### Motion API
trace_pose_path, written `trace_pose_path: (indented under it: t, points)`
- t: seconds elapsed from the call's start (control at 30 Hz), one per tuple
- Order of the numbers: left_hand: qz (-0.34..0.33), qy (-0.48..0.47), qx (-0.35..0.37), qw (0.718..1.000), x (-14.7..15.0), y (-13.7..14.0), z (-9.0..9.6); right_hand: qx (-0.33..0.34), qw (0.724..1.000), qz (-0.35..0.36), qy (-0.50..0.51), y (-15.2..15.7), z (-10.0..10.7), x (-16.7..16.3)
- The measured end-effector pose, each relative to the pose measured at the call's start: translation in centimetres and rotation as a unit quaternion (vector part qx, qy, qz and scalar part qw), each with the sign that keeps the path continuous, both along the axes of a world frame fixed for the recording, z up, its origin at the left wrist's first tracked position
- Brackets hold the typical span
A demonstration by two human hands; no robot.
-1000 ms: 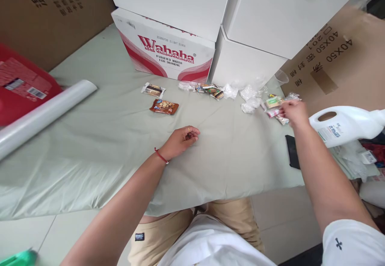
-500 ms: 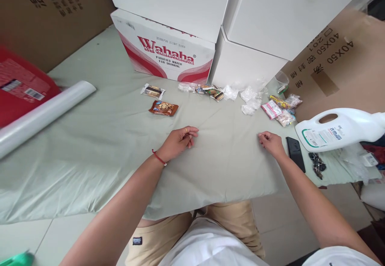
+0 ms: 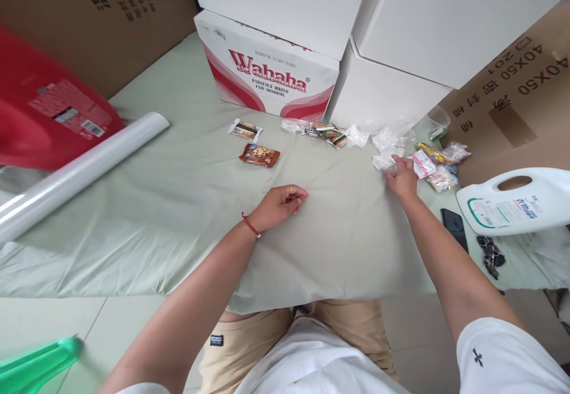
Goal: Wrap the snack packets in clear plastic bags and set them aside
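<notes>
My left hand (image 3: pixel 282 205) rests on the pale green cloth (image 3: pixel 329 245), its fingers curled together with nothing visible in them. My right hand (image 3: pixel 403 177) reaches over the near edge of a crumpled clear plastic wrapper (image 3: pixel 383 159), thumb and forefinger apart. Whether the fingertips touch the wrapper I cannot tell. Just right of that hand lies a pink and white packet (image 3: pixel 423 164). Beyond my left hand are a brown cookie packet (image 3: pixel 260 155) and a clear-wrapped biscuit (image 3: pixel 245 130).
A Wahaha water carton (image 3: pixel 271 79) and white boxes (image 3: pixel 392 85) stand at the back. On the left lie a plastic roll (image 3: pixel 89 171) and a red container (image 3: pixel 57 109). To the right are a white jug (image 3: pixel 516 201), a black phone (image 3: pixel 454 228) and keys (image 3: pixel 490 256).
My right hand has moved forward to the clear wrappers and its fingers have spread. My left hand stays on the cloth. The whole view has shifted slightly.
</notes>
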State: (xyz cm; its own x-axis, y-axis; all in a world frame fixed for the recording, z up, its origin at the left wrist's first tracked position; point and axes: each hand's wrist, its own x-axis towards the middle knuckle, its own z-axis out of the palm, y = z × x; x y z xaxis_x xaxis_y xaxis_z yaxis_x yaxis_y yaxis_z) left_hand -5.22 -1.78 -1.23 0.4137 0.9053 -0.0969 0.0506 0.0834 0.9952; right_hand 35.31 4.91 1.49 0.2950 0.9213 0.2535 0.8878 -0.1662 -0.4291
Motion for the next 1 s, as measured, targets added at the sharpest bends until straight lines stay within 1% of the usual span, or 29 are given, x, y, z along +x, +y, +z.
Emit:
trace_pose_path:
  t: [0.1,0.17,0.2,0.27,0.3,0.4,0.47,0.53,0.57,0.6,0.73,0.8,0.9,1.0]
  points:
    - [0.007,-0.031,-0.012,0.999,0.0,-0.1,0.1,0.010,1.000,0.012,0.009,0.9,0.4,-2.9]
    - [0.009,-0.050,-0.019,0.999,0.1,-0.1,0.3,0.016,0.997,0.034,0.070,0.1,0.5,-6.5]
    - [0.009,-0.057,-0.021,0.998,0.1,-0.1,0.4,0.017,0.989,0.054,0.133,-0.8,0.4,-8.6]
    - [0.010,-0.062,-0.023,0.998,0.2,-0.2,0.6,-0.003,0.955,0.099,0.278,-3.3,0.1,-13.3]
    - [0.009,-0.063,-0.025,0.998,0.2,-0.2,0.7,-0.010,0.940,0.118,0.321,-4.7,-0.1,-15.7]
    - [0.015,-0.067,-0.023,0.997,0.3,-0.4,1.0,-0.010,0.918,0.161,0.363,-8.1,-0.7,-21.2]
    - [0.034,-0.072,-0.012,0.997,0.3,-0.4,1.1,-0.036,0.892,0.216,0.395,-9.3,-1.0,-23.0]
    - [0.053,-0.075,-0.003,0.996,0.2,-0.4,1.1,-0.070,0.852,0.263,0.447,-9.6,-1.4,-23.4]
    - [0.056,-0.076,-0.001,0.996,0.2,-0.3,1.2,-0.080,0.834,0.269,0.475,-9.5,-1.5,-23.2]
    - [0.054,-0.077,-0.002,0.996,0.2,-0.3,1.2,-0.082,0.820,0.260,0.502,-9.3,-1.6,-22.8]
    - [0.029,-0.105,-0.032,0.994,-0.1,-0.2,1.3,-0.051,0.780,0.161,0.603,-8.2,-1.5,-20.8]
    - [0.023,-0.127,-0.055,0.990,-0.3,-0.1,1.3,-0.034,0.759,0.123,0.638,-7.6,-1.3,-19.9]
    - [0.029,-0.164,-0.085,0.982,-0.5,0.0,1.4,-0.008,0.736,0.101,0.669,-6.9,-1.2,-18.9]
    - [0.072,-0.219,-0.100,0.968,-0.6,0.1,1.6,-0.007,0.731,0.102,0.675,-6.7,-1.5,-18.6]
